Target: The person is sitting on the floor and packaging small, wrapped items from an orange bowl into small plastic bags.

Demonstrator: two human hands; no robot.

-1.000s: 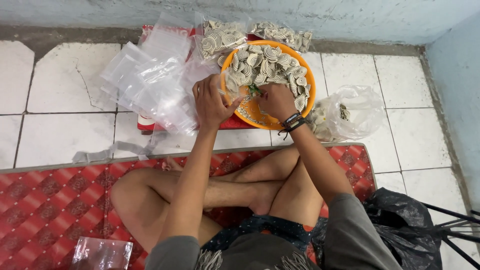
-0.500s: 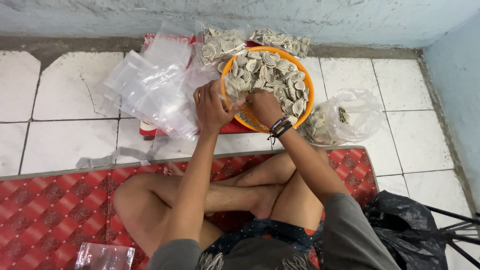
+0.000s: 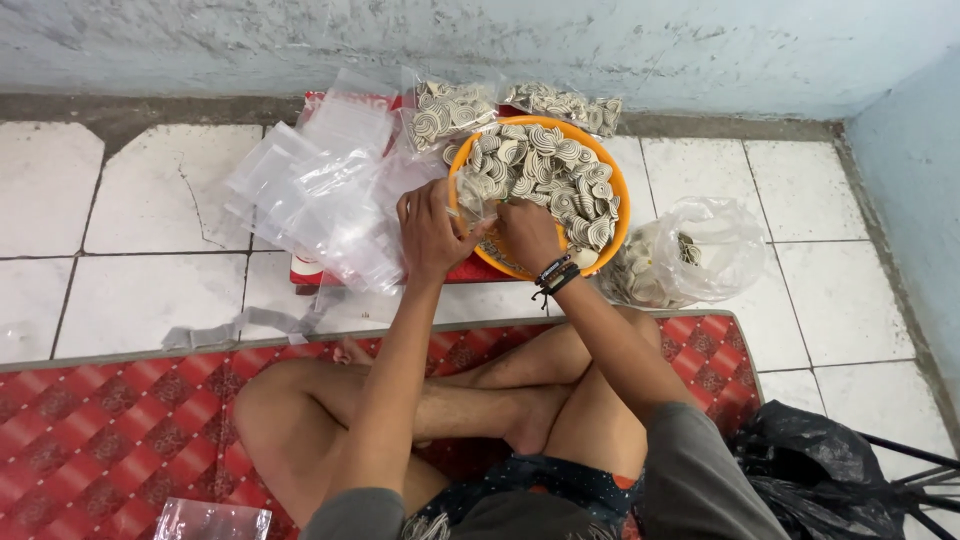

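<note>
Below, left hand (image 3: 432, 232) pinches the small clear plastic pouch (image 3: 472, 205) open at the orange round plastic bowl (image 3: 612, 232) rim | right hand (image 3: 528, 232) closes on beige spiral shell-like discs (image 3: 550, 170) | pouch likely light, limp, slippery: grip its mouth edge | discs probably brittle: pinch gently.

The right hand (image 3: 528, 232) covers the near inner wall of the orange bowl (image 3: 618, 215), and its fingertips are lost among the spiral pieces (image 3: 545, 170). The left hand (image 3: 432, 232) pinches a small clear bag (image 3: 478, 205); whether anything is inside it cannot be told. The red tray (image 3: 318, 100) is mostly buried under the pile of clear bags (image 3: 315, 190). A clear packet (image 3: 210, 520) and a black plastic bag (image 3: 820, 475) are cut off by the bottom edge.
</note>
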